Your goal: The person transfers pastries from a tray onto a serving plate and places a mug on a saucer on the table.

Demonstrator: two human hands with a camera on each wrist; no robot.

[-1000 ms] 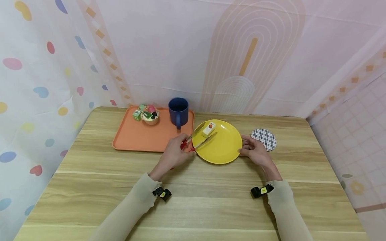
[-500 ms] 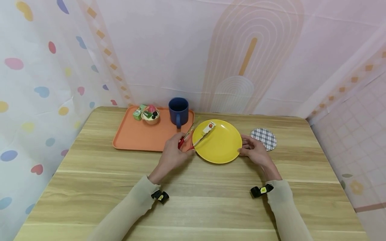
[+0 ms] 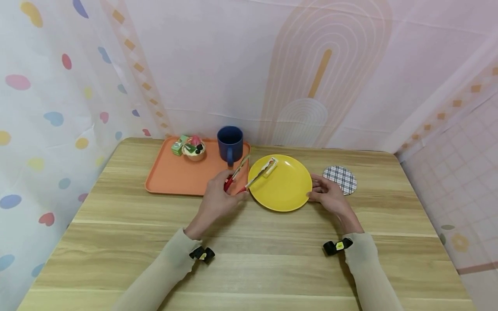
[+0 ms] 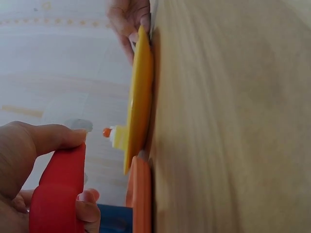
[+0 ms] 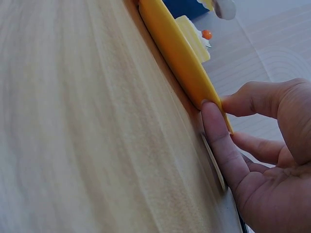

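Observation:
My left hand (image 3: 218,194) grips red-handled tongs (image 4: 63,187), whose two metal arms stand spread apart. In the head view one arm reaches over the yellow plate (image 3: 285,192), partly covering a small toy cake slice (image 3: 269,168) with an orange-red topping; the other arm is above the tray's right side. The cake slice (image 4: 119,137) sits on the plate, apart from the tongs in the left wrist view. My right hand (image 3: 330,195) pinches the plate's right rim between thumb and fingers, as the right wrist view shows.
Left of the plate lies an orange tray (image 3: 175,179) bearing a green cake piece (image 3: 179,145), a fruit tart (image 3: 194,151) and a blue mug (image 3: 230,144). A plaid coaster (image 3: 342,179) lies behind my right hand. Printed fabric (image 3: 218,56) hangs behind the wooden table (image 3: 272,268).
My left hand has drawn back left with the tongs, and their arms no longer straddle the cake slice. Plate, cake and right hand stay in place.

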